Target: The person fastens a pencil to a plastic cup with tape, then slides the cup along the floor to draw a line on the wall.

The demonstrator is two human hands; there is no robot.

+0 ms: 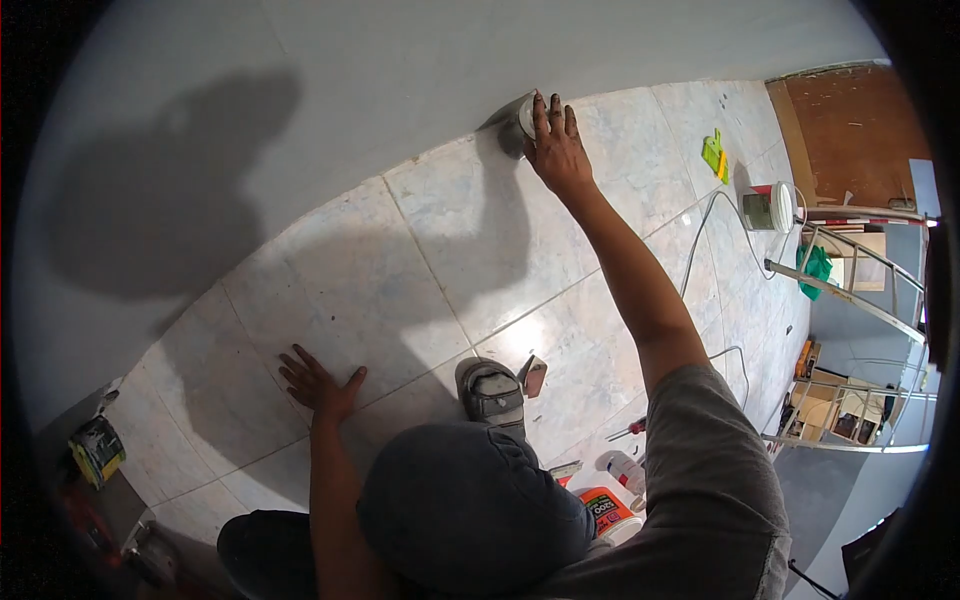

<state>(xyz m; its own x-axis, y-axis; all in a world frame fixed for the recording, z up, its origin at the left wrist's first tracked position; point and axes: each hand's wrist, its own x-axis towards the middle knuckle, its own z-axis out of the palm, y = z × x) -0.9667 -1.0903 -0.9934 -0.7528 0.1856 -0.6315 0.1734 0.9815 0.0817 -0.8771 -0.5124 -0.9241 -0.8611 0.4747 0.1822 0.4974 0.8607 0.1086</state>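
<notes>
My left hand (322, 386) is spread flat on the pale tiled floor (350, 260), fingers apart, with nothing in it. Farther off, my right hand (556, 148) reaches to where the floor meets the grey wall (390, 70). Its fingers lie over a pale, rounded object (526, 118) at the wall's foot; the hand hides most of it, so its kind is unclear. Between the arms, a dark shoe (493, 392) rests on the tiles beside a small folded brown piece (535, 376) that resembles sandpaper.
A green-and-yellow tool (714, 156), a white bucket (768, 207), a grey cable (712, 200) and a metal ladder (860, 290) are at the right. Near my body are a screwdriver (630, 430), a bottle (624, 468) and an orange-labelled tub (606, 512). A yellow-black packet (97, 450) lies left.
</notes>
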